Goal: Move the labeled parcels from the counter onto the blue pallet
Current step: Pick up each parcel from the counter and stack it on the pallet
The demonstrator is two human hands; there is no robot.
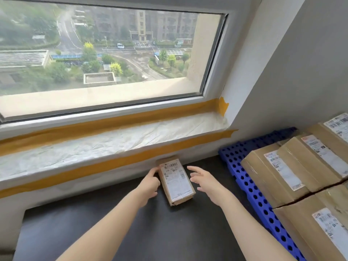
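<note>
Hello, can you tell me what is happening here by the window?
A person is reaching with both hands for a small labeled parcel lying on the dark counter. The left hand touches its left side; the right hand is open, just apart from it. Several larger labeled boxes already sit on the blue pallet to the right.

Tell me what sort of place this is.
Probably a makeshift parcel-sorting room on an upper floor: brown cardboard parcels with shipping labels stacked on a blue perforated plastic pallet, and a windowsill covered in white plastic sheet and yellow tape, suggesting an unfinished room.
</note>
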